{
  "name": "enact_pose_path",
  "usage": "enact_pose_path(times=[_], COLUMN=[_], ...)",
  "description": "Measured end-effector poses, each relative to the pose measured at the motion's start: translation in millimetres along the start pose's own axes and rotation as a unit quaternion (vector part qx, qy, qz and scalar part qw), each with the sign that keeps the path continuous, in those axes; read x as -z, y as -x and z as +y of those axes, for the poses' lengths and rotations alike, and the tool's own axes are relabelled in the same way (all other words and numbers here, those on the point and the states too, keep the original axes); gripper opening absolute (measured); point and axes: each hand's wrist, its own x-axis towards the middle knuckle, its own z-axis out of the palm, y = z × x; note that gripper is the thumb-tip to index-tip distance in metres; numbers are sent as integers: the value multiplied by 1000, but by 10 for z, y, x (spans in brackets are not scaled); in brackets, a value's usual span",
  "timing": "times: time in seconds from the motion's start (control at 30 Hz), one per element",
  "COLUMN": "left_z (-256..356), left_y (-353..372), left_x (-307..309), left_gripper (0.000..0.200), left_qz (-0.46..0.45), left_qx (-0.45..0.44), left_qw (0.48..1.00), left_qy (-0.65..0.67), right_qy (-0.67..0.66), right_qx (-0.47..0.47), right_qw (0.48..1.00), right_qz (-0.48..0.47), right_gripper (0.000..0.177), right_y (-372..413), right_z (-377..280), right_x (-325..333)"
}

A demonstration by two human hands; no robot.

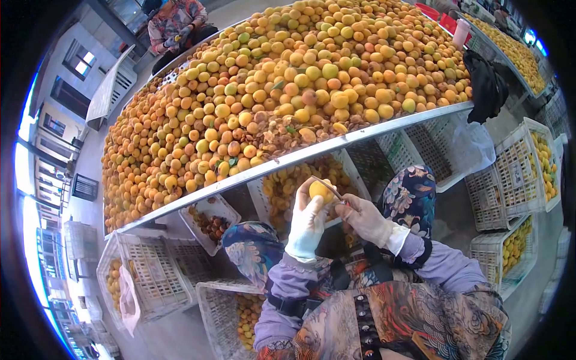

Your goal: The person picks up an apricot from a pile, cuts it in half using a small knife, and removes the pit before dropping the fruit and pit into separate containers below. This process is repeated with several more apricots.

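With the left hand (305, 223) pinching a yellow fruit (321, 190) above a crate (354, 170), the right hand (369, 222) grips what seems a thin blade (336, 194) against it, work calling for steady fingers.

My left hand (307, 223) holds an apricot (322, 191); right hand (363, 221) has a thin tool (327, 187) against it. Crate of fruit pieces (281, 187) below, surface (240, 178) heaped with apricots (282, 78) ahead.

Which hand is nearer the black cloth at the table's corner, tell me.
Right. The right hand sits below the black cloth and left of it in the view; the left hand, holding a yellow fruit, is farther off to the left.
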Motion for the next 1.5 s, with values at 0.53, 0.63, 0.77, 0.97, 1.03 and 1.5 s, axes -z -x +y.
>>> enact_pose_path(times=[0.53, 0.63, 0.77, 0.97, 1.03, 1.5], left_z=[19, 2, -17, 51, 89, 47], left_y=[-13, -50, -51, 1, 3, -128], left_x=[16, 21, 45, -50, -105, -116], left_gripper=[54, 54, 55, 53, 53, 42], left_qz=[5, 2, 8, 15, 17, 51], left_qx=[33, 16, 22, 44, 49, -41], left_qw=[999, 1000, 1000, 998, 998, 968], left_qy=[24, 23, 16, 35, 39, -241], right_qy=[37, 14, 96, 157, 173, 114], right_qx=[-9, -12, 31, 28, 43, -80], right_qw=[999, 1000, 995, 987, 983, 990], right_qz=[7, 7, 10, 30, 37, -28], right_gripper=[27, 28, 29, 29, 29, 29], right_y=[2, -6, -61, -24, -36, -204], right_z=[-71, -88, 51, -40, -16, -26], right_x=[26, 25, 57, 35, 28, 141])
